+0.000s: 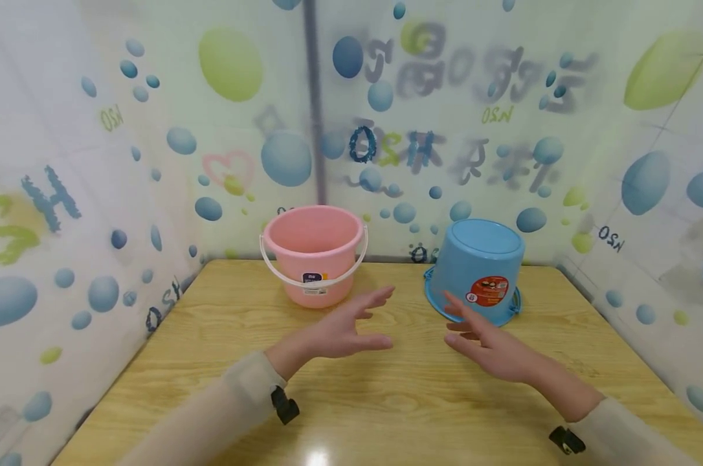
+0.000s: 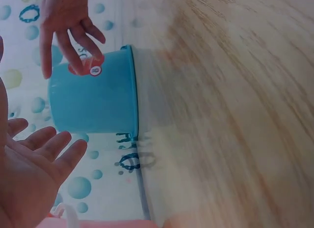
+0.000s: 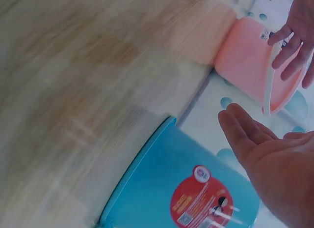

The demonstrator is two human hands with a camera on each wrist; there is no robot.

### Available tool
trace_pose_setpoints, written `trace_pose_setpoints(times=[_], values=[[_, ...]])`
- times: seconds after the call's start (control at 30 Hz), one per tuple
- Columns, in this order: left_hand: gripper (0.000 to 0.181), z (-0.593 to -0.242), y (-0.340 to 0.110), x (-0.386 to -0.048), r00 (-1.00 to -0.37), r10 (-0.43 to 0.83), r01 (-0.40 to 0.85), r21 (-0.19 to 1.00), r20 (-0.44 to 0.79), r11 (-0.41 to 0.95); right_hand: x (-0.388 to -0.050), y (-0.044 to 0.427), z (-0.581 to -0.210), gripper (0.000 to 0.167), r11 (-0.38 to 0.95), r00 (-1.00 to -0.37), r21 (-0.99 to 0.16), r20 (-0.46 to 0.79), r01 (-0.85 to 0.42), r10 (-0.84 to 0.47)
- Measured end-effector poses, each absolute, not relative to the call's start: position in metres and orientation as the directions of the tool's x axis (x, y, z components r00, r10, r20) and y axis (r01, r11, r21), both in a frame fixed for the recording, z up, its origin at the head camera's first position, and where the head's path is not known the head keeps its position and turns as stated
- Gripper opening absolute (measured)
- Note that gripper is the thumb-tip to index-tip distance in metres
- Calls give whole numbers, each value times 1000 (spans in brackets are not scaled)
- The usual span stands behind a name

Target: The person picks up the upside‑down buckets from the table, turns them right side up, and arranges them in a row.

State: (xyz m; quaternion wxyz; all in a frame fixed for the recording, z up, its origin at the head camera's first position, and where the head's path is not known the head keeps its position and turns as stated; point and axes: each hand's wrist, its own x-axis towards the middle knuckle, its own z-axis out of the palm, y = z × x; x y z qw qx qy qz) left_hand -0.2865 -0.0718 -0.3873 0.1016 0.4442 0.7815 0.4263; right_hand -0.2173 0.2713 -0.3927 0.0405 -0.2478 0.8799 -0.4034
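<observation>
A pink bucket (image 1: 293,259) stands upright at the back left of the table, its white handle (image 1: 305,283) hanging across its front. To its right a blue bucket (image 1: 456,278) sits upside down, a round red label on its side. My left hand (image 1: 345,330) is held over the table in front of the pink bucket, fingers extended, holding nothing. Just in front of the blue bucket, my right hand (image 1: 500,349) hovers with its fingers extended and holds nothing. The two palms face one another. In the right wrist view, the right hand (image 3: 279,164) is apart from the blue bucket.
The wood-grain table (image 1: 386,414) reaches back to a light curtain (image 1: 474,39) printed with blue and green drops. Similar curtain panels close in the left and right sides. A dark strap piece (image 1: 284,404) sits on the left wrist, another (image 1: 567,441) on the right.
</observation>
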Motion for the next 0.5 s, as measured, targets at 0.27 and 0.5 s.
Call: trace_pose_setpoints(times=[0.27, 0.5], values=[[95, -400, -45, -301, -608, 781, 601, 726, 143, 335, -208, 305, -390, 82, 598, -898, -700, 147, -390, -414], [97, -405, -23, -328, -652, 755, 560, 715, 69, 418, -213, 345, -396, 89, 675, -931, -651, 157, -348, -329]])
